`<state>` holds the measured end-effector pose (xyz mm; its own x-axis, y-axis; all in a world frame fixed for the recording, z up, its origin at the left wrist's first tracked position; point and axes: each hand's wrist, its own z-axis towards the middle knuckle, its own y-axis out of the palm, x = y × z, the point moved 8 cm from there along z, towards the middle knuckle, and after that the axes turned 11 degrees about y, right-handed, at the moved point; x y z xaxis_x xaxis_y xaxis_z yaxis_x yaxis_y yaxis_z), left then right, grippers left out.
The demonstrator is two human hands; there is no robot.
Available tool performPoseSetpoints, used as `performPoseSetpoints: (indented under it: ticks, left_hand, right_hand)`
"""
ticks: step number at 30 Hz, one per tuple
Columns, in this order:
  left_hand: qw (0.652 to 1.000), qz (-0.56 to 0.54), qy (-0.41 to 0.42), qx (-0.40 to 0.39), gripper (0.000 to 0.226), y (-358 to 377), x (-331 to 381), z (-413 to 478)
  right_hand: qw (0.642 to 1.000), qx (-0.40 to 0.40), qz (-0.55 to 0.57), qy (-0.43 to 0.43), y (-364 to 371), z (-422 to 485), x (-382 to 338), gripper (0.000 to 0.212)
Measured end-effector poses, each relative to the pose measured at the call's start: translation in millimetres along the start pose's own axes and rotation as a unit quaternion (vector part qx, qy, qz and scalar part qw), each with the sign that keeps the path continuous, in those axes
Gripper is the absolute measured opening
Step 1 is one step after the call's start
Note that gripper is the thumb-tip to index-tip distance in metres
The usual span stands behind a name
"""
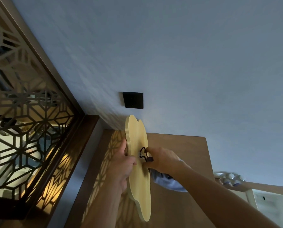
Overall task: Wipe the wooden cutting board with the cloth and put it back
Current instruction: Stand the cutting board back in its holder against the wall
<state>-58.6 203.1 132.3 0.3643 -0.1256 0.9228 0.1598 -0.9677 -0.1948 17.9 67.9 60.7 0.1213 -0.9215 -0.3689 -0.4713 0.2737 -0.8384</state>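
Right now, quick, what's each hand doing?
Left hand: closed on the edge of the wooden cutting board, holding it upright.
Right hand: fingers pinching the dark cord loop at the board's face.

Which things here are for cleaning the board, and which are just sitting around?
For the job: wooden cutting board, held by the left hand; its dark cord, pinched by the right hand; cloth behind it.

Just there: black wall plate, lattice screen, dishes, white box.
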Motion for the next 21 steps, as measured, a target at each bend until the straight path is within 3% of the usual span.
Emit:
performPoseSetpoints:
  ticks: [3, 9, 13, 21]
  left_hand:
    - [1.000, 0.015, 0.012, 0.011, 0.092, 8, 5, 0]
    - [0.998, 0.053, 0.039, 0.006, 0.084, 42, 12, -2]
    - [0.992, 0.094, 0.080, 0.016, 0.083, 54, 15, 0]
    - [0.978, 0.177, 0.108, 0.014, 0.082, 52, 9, -3]
  right_hand:
    - [1.000, 0.021, 0.000, -0.011, -4, -1, 8, 0.037]
    - [0.999, 0.041, -0.032, -0.009, -11, -2, 27, 0.034]
    - [0.998, 0.044, -0.038, -0.005, -9, 0, 29, 0.020]
    - [0.996, 0.058, -0.026, -0.059, -2, -9, 7, 0.021]
